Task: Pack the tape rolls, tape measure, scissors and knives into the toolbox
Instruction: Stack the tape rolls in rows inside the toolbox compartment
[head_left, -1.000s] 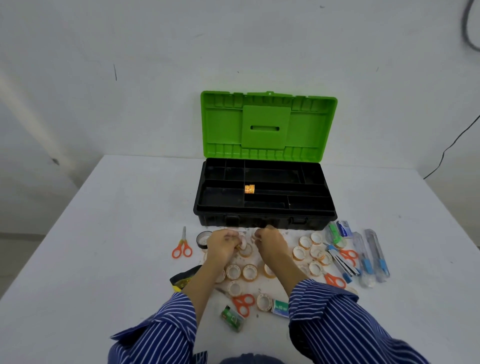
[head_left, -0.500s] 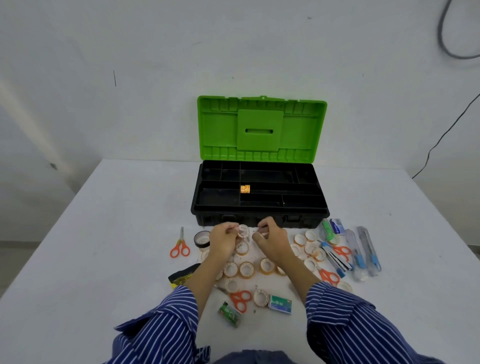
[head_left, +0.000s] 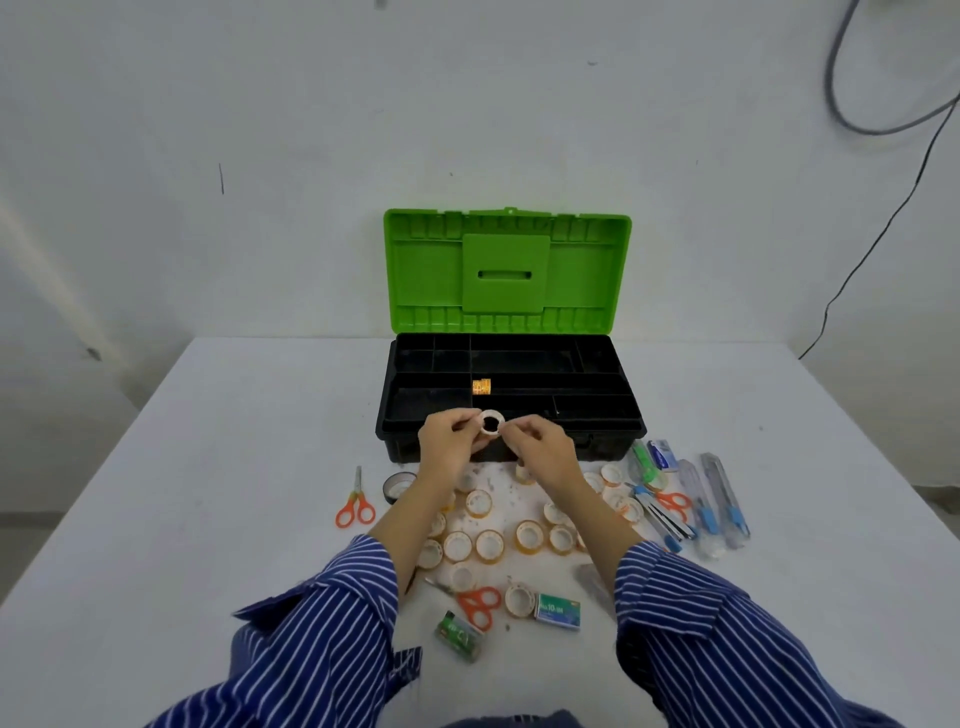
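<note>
Just above the front rim of the toolbox (head_left: 511, 441) you hold one white tape roll (head_left: 492, 422) between both hands — your left hand (head_left: 450, 441) pinches its left edge, your right hand (head_left: 537, 449) pinches the right, fingers curled narrow around it. Carry it forward past the rim and lower it into a compartment before you let go; one hand would likely do, leaving the other free for the next roll. The green lid (head_left: 506, 273) stands upright, out of your way. Inside the black tray only one small orange-yellow roll (head_left: 482, 386) shows, in a middle compartment — the other compartments look bare. The loose tape rolls (head_left: 488, 543), orange scissors (head_left: 356, 506) and blue-tipped knives (head_left: 719, 499) lie on the table (head_left: 208, 467), unpacked.
</note>
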